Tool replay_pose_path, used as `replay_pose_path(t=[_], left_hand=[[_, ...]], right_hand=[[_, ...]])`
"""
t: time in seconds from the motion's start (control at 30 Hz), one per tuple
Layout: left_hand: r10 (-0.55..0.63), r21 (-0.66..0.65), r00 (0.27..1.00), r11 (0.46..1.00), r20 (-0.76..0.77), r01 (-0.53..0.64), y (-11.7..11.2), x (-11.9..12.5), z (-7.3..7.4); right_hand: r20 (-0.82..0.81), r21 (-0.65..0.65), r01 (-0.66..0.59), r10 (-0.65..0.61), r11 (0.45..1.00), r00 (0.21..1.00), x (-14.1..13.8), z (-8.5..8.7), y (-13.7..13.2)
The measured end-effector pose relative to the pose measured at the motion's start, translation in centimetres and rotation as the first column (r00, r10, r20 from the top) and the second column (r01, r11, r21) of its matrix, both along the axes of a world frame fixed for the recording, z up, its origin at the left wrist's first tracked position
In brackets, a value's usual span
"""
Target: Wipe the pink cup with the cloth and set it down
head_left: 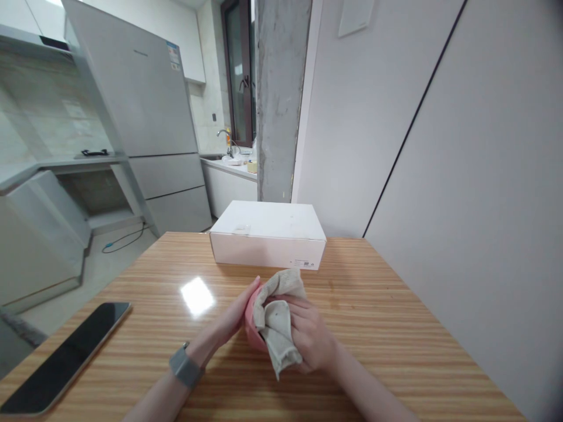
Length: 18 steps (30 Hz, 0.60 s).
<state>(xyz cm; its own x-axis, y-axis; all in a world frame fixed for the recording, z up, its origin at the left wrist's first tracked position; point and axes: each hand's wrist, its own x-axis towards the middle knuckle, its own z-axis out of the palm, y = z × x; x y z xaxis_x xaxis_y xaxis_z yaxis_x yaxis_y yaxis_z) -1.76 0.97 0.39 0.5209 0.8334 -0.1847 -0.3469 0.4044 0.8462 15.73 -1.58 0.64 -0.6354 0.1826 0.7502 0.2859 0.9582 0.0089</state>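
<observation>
A pink cup [251, 329], or a small bowl, is partly covered by a grey-beige cloth [278, 329], so its full shape is hidden. My left hand [236, 312] lies along the cup's left side and steadies it, with most of its fingers hidden behind the cup. A grey band circles that wrist. My right hand [310, 335] is closed on the cloth, its fingers bent over the cup's opening. Part of the cloth is bunched at the rim, and a loose corner hangs down toward the table's near edge.
The wood-grain table [369, 328] carries a closed white box [268, 246] beyond my hands. At the left edge lies a dark-screened phone [65, 358]. A white wall [475, 193] stands on the right. Behind are a fridge [141, 99] and a sink counter [233, 184].
</observation>
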Motion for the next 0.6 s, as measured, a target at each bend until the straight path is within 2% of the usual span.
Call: replay_pose_path(t=[0.1, 0.2, 0.33, 0.4, 0.5, 0.6], left_hand=[[0.097, 0.132, 0.985, 0.988, -0.140, -0.079, 0.5, 0.4, -0.5], [0.219, 0.267, 0.956, 0.950, -0.194, -0.163, 0.8, 0.5, -1.1], [0.243, 0.311, 0.951, 0.934, -0.189, -0.177, 0.0, 0.6, -1.1], [0.211, 0.286, 0.968, 0.944, -0.135, -0.166, -0.5, 0.8, -1.2], [0.149, 0.229, 0.988, 0.961, 0.035, -0.153, -1.0, 1.6, -1.5], [0.112, 0.174, 0.978, 0.974, 0.176, -0.143, -1.0, 2.3, -1.4]], right_hand=[[0.048, -0.080, 0.106, -0.103, 0.991, 0.994, 0.4, -0.2, 0.8], [0.100, -0.154, 0.161, -0.146, 0.975, 0.984, 0.7, -0.3, 1.2], [0.066, -0.187, 0.185, -0.175, 0.965, 0.982, 0.8, -0.2, 1.2], [0.034, -0.209, 0.206, -0.204, 0.956, 0.978, 0.9, -0.2, 1.2], [-0.038, -0.249, 0.251, -0.269, 0.935, 0.963, 1.1, -0.3, 1.4], [-0.065, -0.208, 0.265, -0.283, 0.942, 0.957, 1.5, -0.4, 1.6]])
